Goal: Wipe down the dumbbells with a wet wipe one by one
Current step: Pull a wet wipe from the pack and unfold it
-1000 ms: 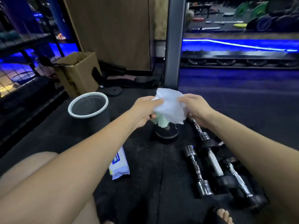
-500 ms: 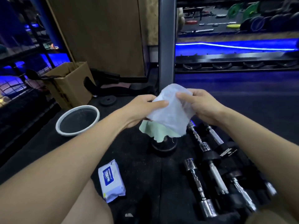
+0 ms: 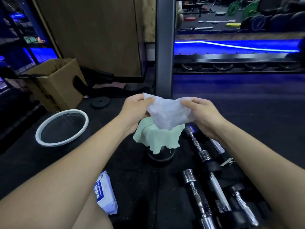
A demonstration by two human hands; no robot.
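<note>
Head view: your left hand (image 3: 135,109) and right hand (image 3: 203,116) each pinch an edge of the wipe (image 3: 168,113), stretched at frame centre above a green cloth (image 3: 156,138). Dumbbells (image 3: 212,184) lie lower right on black mat (image 3: 132,179). Bare mat between wipe pack (image 3: 105,197) and dumbbells. Bowl (image 3: 61,128) left, box (image 3: 56,83) upper left.

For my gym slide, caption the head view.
Both hands, left hand and right hand, spread a wet wipe above dumbbells.
</note>
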